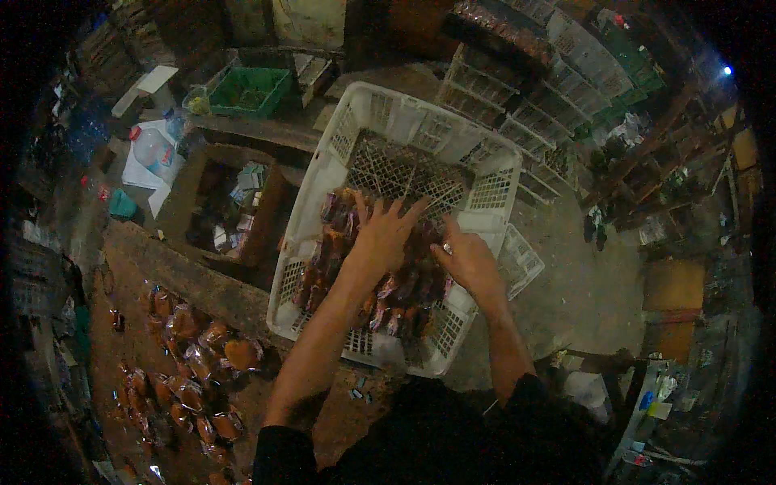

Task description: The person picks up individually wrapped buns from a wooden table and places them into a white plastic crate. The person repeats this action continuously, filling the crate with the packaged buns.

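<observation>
The left hand (386,233) is palm-down, fingers spread open over wrapped packets (330,260). The right hand (473,263) angles inward beside it, its grip impossible to tell; the packets lie beneath them in a white crate (303,212).

Green crate (252,79), upper left.
</observation>
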